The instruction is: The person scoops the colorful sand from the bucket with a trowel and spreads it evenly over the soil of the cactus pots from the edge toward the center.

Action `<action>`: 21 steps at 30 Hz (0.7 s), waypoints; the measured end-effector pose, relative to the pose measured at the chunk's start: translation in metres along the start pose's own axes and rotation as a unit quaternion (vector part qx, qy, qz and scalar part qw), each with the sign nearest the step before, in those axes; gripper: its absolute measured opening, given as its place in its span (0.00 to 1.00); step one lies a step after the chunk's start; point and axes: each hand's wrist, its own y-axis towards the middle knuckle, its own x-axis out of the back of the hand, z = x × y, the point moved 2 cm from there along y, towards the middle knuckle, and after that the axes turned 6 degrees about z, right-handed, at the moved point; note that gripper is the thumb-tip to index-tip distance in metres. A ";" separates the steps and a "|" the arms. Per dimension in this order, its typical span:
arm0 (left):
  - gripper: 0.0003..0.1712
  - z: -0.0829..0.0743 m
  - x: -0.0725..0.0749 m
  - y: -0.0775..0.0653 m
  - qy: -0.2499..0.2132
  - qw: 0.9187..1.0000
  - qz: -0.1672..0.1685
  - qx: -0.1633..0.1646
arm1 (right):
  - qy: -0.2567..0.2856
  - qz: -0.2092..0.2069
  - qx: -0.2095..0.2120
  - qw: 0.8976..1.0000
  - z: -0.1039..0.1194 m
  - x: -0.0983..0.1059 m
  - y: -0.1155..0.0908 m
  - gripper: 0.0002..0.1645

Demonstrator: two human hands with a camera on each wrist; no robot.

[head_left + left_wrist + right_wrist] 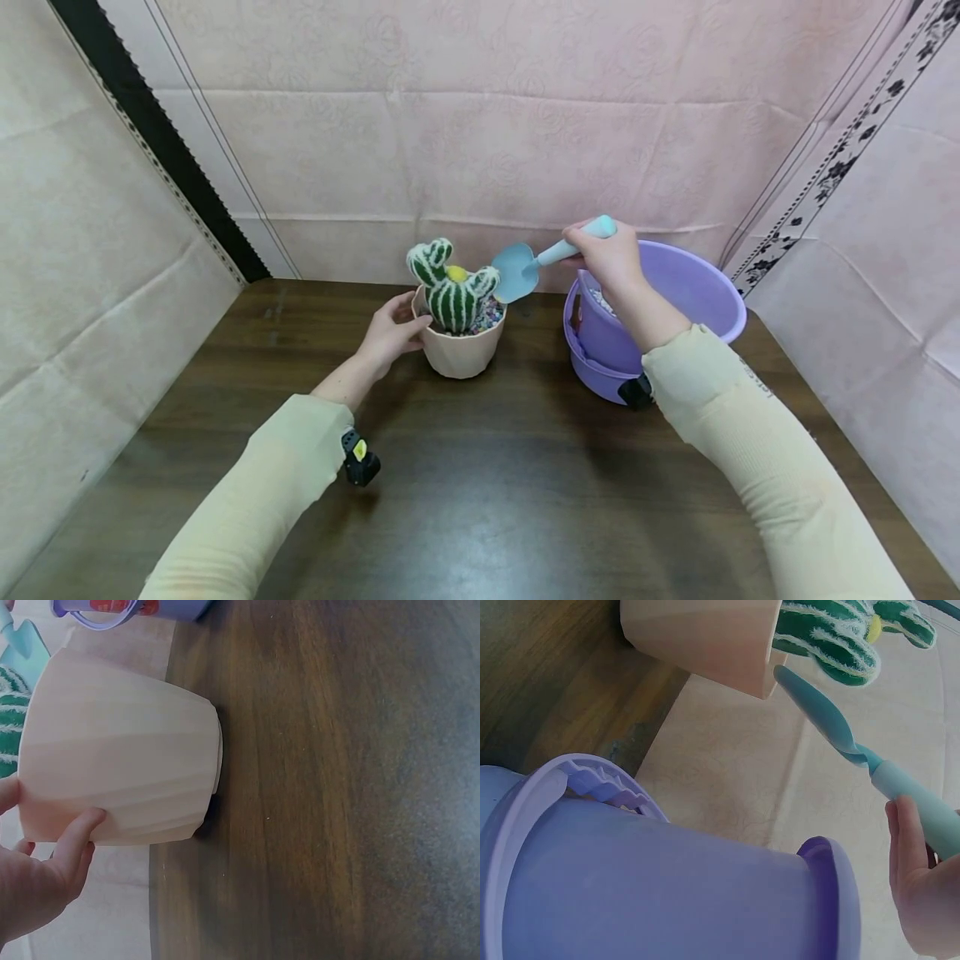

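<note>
Left hand (392, 330) grips the pale pot (461, 357) at its left side, thumb on the outer wall near the rim, probably to steady it, since the pot stands upright on the wooden table (465, 475) and could shift if bumped. Right hand (611, 257) grips the blue trowel (557, 252) by its handle, handle end up and blade angled down toward the pot's right rim, an angle that would suit tipping into the pot. Blade sits just beside the right arm of the striped cactus (452, 305); contact with rim or cactus, can't tell. Multicoloured granules (489, 315) lie around the cactus base. Purple bucket (611, 340) stands right of the pot, apart from it, under the right forearm, seemingly for easy reach; some white bits show inside.
</note>
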 end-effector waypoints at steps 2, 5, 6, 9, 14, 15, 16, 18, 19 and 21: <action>0.35 0.000 0.000 0.000 0.000 1.000 -0.001 -0.001 | -0.002 0.003 0.002 1.000 0.001 -0.001 -0.001 0.02; 0.35 0.000 0.000 0.000 -0.001 1.000 -0.004 -0.002 | -0.009 0.014 0.012 1.000 0.002 -0.002 -0.002 0.03; 0.34 -0.001 0.000 0.000 -0.003 1.000 -0.006 -0.002 | -0.011 0.018 0.017 1.000 0.003 -0.003 -0.003 0.04; 0.34 -0.001 0.000 0.000 -0.003 1.000 -0.009 -0.003 | -0.012 0.029 0.031 0.999 0.005 -0.005 -0.005 0.04; 0.34 0.000 -0.001 0.000 0.000 1.000 -0.007 -0.003 | -0.021 0.035 0.041 0.998 0.007 -0.007 -0.008 0.06; 0.35 0.000 -0.001 0.000 0.000 1.000 -0.007 -0.003 | -0.026 0.034 0.041 0.998 0.007 -0.007 -0.009 0.06; 0.34 0.000 -0.001 0.000 -0.001 1.000 -0.006 -0.003 | -0.031 0.034 0.040 0.998 0.008 -0.007 -0.009 0.07; 0.34 0.000 -0.001 -0.001 -0.002 1.000 -0.006 -0.003 | -0.042 0.033 0.041 0.998 0.008 -0.008 -0.010 0.09; 0.34 -0.001 -0.001 -0.001 -0.002 1.000 -0.006 -0.002 | -0.047 0.033 0.042 0.997 0.008 -0.008 -0.011 0.09; 0.34 -0.001 -0.001 -0.001 -0.003 1.000 -0.006 -0.003 | -0.059 0.034 0.051 0.996 0.009 -0.009 -0.012 0.10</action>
